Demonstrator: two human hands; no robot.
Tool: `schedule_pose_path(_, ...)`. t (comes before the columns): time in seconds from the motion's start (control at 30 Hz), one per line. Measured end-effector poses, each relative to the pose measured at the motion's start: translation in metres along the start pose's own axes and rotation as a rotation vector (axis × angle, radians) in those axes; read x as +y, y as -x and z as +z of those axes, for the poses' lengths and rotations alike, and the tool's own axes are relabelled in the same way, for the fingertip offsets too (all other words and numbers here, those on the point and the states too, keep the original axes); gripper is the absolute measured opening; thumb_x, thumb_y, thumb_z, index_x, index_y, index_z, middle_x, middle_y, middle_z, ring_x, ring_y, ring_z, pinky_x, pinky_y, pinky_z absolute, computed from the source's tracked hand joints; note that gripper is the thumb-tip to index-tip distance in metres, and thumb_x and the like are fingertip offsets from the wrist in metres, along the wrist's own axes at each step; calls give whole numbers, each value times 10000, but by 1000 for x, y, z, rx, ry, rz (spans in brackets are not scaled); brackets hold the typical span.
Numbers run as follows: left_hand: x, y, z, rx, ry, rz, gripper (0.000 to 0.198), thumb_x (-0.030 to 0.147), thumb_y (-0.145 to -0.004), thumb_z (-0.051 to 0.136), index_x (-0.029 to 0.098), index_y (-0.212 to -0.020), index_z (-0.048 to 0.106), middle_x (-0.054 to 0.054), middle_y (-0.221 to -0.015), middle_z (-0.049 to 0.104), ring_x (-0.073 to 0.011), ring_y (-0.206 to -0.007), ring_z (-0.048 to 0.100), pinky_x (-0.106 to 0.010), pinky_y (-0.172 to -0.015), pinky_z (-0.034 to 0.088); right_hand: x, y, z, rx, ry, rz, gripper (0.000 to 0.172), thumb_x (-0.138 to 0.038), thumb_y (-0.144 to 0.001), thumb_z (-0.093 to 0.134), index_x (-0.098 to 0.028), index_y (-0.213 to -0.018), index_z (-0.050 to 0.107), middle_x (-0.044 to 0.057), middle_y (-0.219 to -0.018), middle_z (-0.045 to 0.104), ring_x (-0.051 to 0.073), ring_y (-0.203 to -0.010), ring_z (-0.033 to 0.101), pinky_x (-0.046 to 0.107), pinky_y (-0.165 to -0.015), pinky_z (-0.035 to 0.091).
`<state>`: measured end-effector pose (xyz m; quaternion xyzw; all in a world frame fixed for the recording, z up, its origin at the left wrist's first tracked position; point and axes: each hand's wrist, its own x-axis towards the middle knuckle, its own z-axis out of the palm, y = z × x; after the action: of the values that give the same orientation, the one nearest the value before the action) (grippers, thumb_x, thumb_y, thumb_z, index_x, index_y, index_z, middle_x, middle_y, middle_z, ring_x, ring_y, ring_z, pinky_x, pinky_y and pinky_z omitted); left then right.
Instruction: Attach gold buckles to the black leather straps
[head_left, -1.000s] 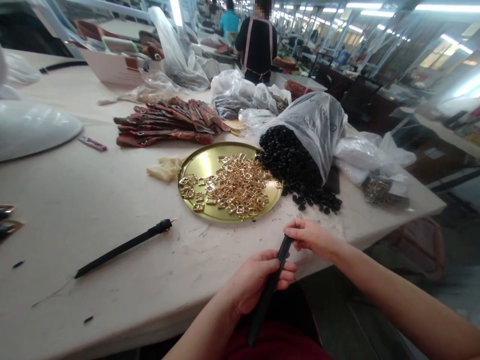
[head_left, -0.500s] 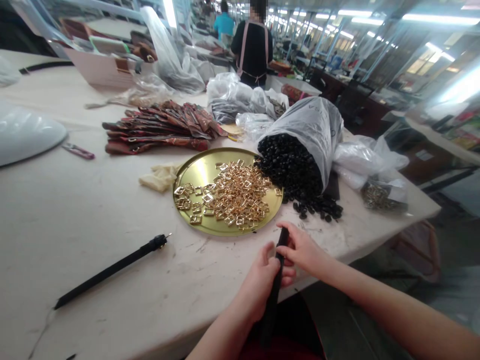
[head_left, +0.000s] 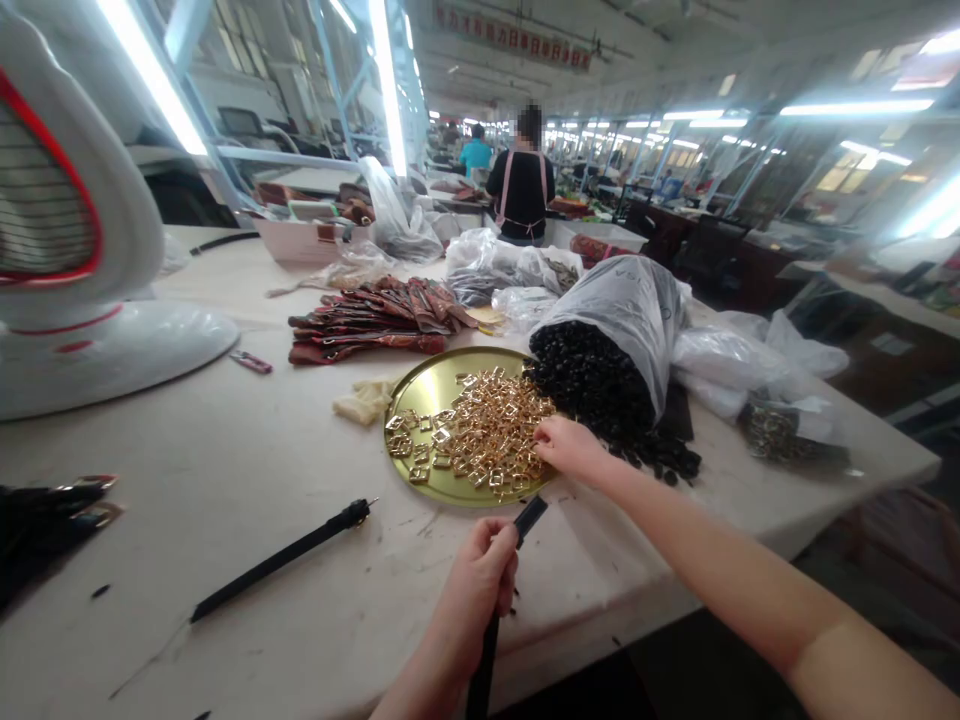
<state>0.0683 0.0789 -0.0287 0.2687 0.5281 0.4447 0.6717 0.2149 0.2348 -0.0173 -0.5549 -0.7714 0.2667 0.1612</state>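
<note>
My left hand (head_left: 480, 570) is closed round a black strap (head_left: 531, 516), whose flat end sticks out past the thumb while the rest hangs over the table's near edge. At the right rim of a round gold tray (head_left: 412, 392), my right hand (head_left: 571, 448) has its fingers drawn together against a heap of small gold buckles (head_left: 491, 425). Whatever those fingertips hold is hidden. Black round pieces (head_left: 592, 372) spill from a clear plastic bag (head_left: 637, 290) just beyond that hand. Left of the tray, another black strap (head_left: 277, 562) with a metal fitting at its end lies on the table.
A white heater or fan (head_left: 112, 340) stands at the left. Behind the tray lie stacked reddish-brown strips (head_left: 367, 325), a pale glove-like cloth (head_left: 364, 402) and filled plastic bags (head_left: 735, 355). Small snips (head_left: 251, 361) rest near the heater's base. A person in an apron (head_left: 523, 185) stands farther back.
My right hand has left the strap and reached forward to the buckles on the tray. My left hand keeps the strap. The view has tilted up and turned left.
</note>
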Motion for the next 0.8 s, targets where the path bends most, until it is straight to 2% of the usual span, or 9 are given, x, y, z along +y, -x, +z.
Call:
schedule_pose_path(0.17,2,13,8,63,16,58,199,387,-725,499,201,-753,432,85,-479,478,-29,-301,324,-141,-318,233,-18,3,7,-10,-101,21,286,-311,-849,499,-153,-1086,521,78,-1101,551,188,-924,565,380,-779,488)
schedule_pose_path(0.27,4,20,11,85,-17,129,180,363,-733,491,192,-764,443,58,-530,544,-31,-316,358,-147,-333,252,-22,9,-2,2,-212,29,305,-309,-837,520,-128,-1082,524,87,-1088,555,197,-924,568,371,-774,491)
schedule_pose_path(0.37,5,25,11,79,-45,167,253,430,-742,499,184,-777,452,43,-533,571,-34,-316,364,-149,-330,240,-24,19,-13,3,-353,28,260,-317,-843,508,-137,-1027,548,59,-1018,584,172,-856,583,347,-727,502)
schedule_pose_path(0.53,12,28,11,70,6,247,319,471,-706,557,188,-719,409,42,-570,578,-21,-306,331,-154,-324,202,-26,55,-20,-56,-651,27,188,-289,-816,510,-132,-901,571,55,-850,648,119,-698,607,279,-673,502)
schedule_pose_path(0.67,19,24,20,83,-30,377,274,400,-716,564,181,-841,458,46,-653,564,-27,-362,361,-160,-349,250,-33,91,-9,-90,-915,75,322,-325,-743,586,-175,-1024,534,41,-849,657,101,-641,604,258,-640,498)
schedule_pose_path(0.8,19,18,24,104,-155,360,294,397,-691,604,165,-843,506,90,-500,440,-47,-365,349,-168,-357,256,-41,113,7,-115,-1199,133,396,-306,-643,690,-179,-1002,580,13,-806,644,83,-630,567,232,-626,466)
